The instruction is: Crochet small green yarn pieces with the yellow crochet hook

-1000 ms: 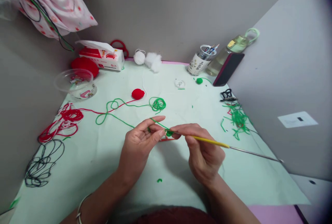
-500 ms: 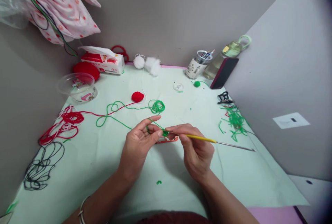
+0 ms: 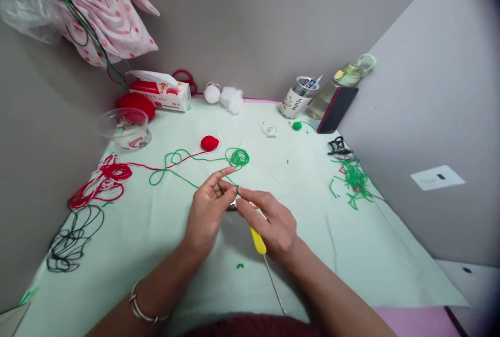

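Both nearly closed: left hand (image 3: 207, 207) pinches yarn (image 3: 228, 178), index out; right hand (image 3: 275, 222) grips hook (image 3: 258, 241). Keep yarn taut.

The cloth (image 3: 371, 259) right of the right grip (image 3: 273, 223) leaves passage; green scraps (image 3: 356, 178) and a phone (image 3: 339, 109) obstruct farther back.

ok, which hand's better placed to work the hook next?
Right, I'd say. The right hand has the yellow-handled hook in its grip. The left hand looks better placed to steady: green yarn runs over its raised finger, and its thumb is pinched in.
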Demonstrator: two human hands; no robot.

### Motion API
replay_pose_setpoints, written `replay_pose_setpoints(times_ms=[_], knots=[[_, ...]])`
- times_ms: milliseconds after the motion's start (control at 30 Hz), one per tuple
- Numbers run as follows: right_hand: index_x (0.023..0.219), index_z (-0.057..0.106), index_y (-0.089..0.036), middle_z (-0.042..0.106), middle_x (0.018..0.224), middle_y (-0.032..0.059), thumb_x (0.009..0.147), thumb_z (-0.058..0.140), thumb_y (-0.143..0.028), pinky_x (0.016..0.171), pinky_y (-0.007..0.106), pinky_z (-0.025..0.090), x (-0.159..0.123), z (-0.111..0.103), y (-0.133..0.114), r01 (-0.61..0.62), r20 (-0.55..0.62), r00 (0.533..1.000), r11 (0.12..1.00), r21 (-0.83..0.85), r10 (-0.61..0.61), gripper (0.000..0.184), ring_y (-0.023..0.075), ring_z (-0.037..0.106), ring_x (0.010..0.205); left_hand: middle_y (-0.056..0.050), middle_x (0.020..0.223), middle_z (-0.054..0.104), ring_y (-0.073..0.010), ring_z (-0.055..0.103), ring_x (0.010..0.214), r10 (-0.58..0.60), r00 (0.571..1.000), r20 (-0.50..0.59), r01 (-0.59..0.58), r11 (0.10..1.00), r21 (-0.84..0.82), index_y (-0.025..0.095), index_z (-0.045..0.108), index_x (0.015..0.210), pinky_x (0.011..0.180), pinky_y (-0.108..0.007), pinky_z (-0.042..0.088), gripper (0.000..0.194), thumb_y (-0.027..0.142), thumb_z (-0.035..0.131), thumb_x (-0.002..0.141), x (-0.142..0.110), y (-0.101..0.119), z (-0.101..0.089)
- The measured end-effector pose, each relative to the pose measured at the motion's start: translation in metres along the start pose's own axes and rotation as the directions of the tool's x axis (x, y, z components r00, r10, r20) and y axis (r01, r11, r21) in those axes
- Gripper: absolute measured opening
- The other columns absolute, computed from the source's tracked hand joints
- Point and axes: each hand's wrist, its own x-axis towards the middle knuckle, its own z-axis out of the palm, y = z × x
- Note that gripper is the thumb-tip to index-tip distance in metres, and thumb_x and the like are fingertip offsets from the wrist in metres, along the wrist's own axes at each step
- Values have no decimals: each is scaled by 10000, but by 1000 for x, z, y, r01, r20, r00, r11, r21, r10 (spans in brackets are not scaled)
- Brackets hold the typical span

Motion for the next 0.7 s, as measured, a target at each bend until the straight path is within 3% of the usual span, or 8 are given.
replay_pose_setpoints(times_ms=[67,200,267,367,433,533,700], knots=[[1251,682,-189,781,1152,140,973,575,-41,711,276,647,-1,3,0,-15,-33,999,998,59,17,332,213,765,997,61,741,598,-92,565,649,7,1000,20,-7,1000,-14,170,664,1236,654,-215,510,487,192,779,763,-3,-1,1],[1361,647,-245,778,1126,101,977,595,-54,714,277,662,-2,0,-3,-153,-104,978,959,239,182,432,199,772,979,55,756,611,-107,602,718,61,997,39,-60,998,-15,191,662,1241,729,-230,528,447,207,775,809,-14,0,3],[1383,647,-264,772,1130,99,964,610,-42,728,294,666,-2,-6,-6,-155,-101,979,966,209,179,476,209,768,989,56,761,608,-101,597,732,64,997,51,-62,997,-42,201,673,1238,734,-217,517,433,194,777,818,-19,2,3],[1375,677,-263,770,1088,96,922,660,-25,779,333,665,0,-16,-10,-72,-98,992,996,55,77,512,233,754,975,49,763,601,-96,589,734,-36,988,150,58,988,-145,194,681,1271,751,-218,509,441,208,772,840,-21,7,1],[1384,674,-251,767,1047,92,919,659,-16,786,344,663,0,-20,-11,-44,-103,993,997,59,50,521,228,749,948,27,782,621,-102,595,757,-133,963,233,180,965,-193,172,692,1283,782,-228,507,454,226,781,842,-20,9,-2],[1369,679,-260,760,1064,91,955,609,-19,730,322,654,2,-23,-10,-94,-122,984,962,258,129,484,205,749,937,-1,816,655,-117,607,792,-182,936,300,256,940,-226,156,711,1266,816,-247,500,463,226,806,818,-19,12,-5],[1237,730,-266,782,1032,64,964,583,-11,760,335,638,10,-26,-10,-231,-80,944,816,530,319,401,198,743,955,15,802,648,-135,618,805,-98,949,299,148,977,-152,193,706,1251,888,-300,474,420,214,787,840,-21,16,-7]])
